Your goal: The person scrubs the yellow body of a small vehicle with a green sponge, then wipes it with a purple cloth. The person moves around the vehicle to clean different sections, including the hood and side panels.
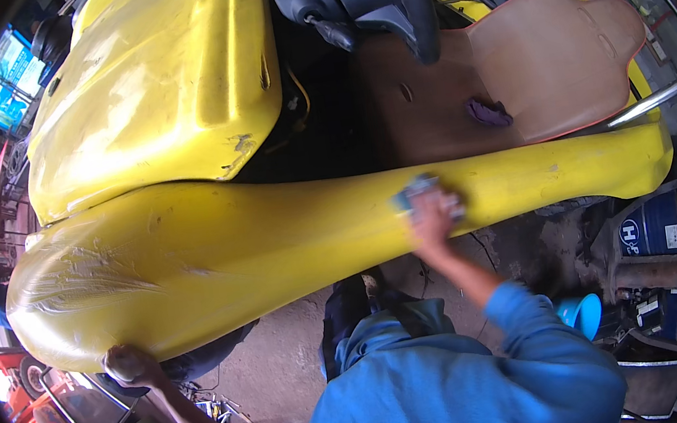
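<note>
A long yellow fender panel [273, 228] of a small vehicle stretches across in front of me, with dull whitish smears on its broad left end. My right hand [434, 221] is closed on a blue-grey cloth or pad [414, 190], pressed against the narrow middle of the panel; motion blurs both. At the lower left edge of the panel, my left hand [140, 373] is closed around a pale rounded thing [123, 363] whose kind I cannot make out. The yellow hood [146, 91] rises beyond the panel, its near corner chipped.
Behind the panel are a dark steering wheel [415, 12] and a brown seat [549, 67] with a crumpled purple rag [489, 113] on it. A chrome rail [667, 97] borders the seat. A light-blue bucket [590, 316] and a blue drum [651, 225] stand at right. Tools [224, 412] lie lower left.
</note>
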The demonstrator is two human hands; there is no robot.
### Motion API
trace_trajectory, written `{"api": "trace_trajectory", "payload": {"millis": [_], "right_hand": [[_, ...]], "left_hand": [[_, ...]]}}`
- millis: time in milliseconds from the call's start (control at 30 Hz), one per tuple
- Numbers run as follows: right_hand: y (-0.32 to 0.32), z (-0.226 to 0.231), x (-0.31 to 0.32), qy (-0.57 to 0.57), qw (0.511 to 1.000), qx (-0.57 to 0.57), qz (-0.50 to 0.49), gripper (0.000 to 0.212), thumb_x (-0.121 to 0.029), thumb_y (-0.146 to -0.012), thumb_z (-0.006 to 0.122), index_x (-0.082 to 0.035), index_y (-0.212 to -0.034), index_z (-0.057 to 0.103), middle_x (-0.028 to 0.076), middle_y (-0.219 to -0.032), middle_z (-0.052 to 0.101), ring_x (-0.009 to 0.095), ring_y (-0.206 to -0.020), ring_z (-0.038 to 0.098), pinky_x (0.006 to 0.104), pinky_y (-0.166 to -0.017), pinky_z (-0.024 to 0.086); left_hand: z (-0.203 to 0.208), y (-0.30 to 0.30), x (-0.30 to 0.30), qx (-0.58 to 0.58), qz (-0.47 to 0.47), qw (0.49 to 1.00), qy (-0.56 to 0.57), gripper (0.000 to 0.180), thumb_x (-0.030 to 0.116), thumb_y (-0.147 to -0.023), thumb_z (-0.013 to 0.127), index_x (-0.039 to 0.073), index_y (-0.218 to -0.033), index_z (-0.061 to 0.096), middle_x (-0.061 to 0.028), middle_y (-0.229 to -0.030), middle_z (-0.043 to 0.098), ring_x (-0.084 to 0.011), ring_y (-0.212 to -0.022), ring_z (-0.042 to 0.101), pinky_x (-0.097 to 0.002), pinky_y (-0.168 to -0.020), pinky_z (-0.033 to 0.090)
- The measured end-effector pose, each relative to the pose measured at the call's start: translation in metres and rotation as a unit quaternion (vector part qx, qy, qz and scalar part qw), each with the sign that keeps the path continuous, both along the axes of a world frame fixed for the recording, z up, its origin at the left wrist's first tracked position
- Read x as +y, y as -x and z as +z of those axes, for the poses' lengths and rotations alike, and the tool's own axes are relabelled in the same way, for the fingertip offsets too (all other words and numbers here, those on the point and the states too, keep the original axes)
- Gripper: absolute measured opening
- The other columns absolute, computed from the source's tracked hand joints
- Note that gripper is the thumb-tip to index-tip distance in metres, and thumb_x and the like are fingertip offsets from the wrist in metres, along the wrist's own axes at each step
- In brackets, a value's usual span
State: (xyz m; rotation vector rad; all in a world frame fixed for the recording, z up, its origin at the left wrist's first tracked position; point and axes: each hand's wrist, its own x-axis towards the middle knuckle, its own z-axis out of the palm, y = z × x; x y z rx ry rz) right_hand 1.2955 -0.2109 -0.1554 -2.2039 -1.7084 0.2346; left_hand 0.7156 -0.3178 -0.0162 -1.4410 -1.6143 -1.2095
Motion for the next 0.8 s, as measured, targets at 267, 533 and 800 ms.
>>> {"api": "trace_trajectory", "payload": {"millis": [267, 533, 800], "right_hand": [[0.225, 0.073, -0.019, -0.311, 0.864, 0.184, 0.349, 0.076, -0.025, -0.058, 0.078, -0.022, -0.126, 0.045, 0.012, -0.118, 0.048, 0.031, -0.11, 0.045, 0.0514, -0.083, 0.034], [-0.078, -0.011, -0.032, -0.133, 0.969, -0.14, 0.157, 0.063, -0.017, -0.069, 0.067, -0.023, -0.129, 0.049, 0.012, -0.128, 0.05, 0.037, -0.121, 0.04, 0.0579, -0.101, 0.022], [-0.206, 0.012, -0.011, -0.113, 0.919, -0.148, -0.348, 0.045, -0.031, -0.089, 0.05, -0.008, -0.127, 0.044, 0.025, -0.125, 0.043, 0.042, -0.108, 0.045, 0.0531, -0.089, 0.038]], "left_hand": [[0.021, -0.037, 0.007, -0.026, 0.079, 0.995, 0.046, 0.013, 0.005, -0.078, 0.058, 0.001, -0.09, 0.059, -0.0101, -0.083, 0.06, -0.0236, -0.077, 0.057, -0.0351, -0.075, 0.046], [0.019, -0.059, 0.016, 0.082, 0.071, 0.992, 0.064, 0.018, 0.002, -0.075, 0.06, 0.001, -0.093, 0.061, -0.0112, -0.087, 0.064, -0.0287, -0.08, 0.062, -0.0378, -0.076, 0.048], [0.012, -0.054, 0.019, 0.041, 0.059, 0.997, 0.019, 0.018, 0.003, -0.072, 0.061, 0.002, -0.09, 0.061, -0.0112, -0.085, 0.062, -0.0286, -0.079, 0.06, -0.0391, -0.077, 0.047]]}}
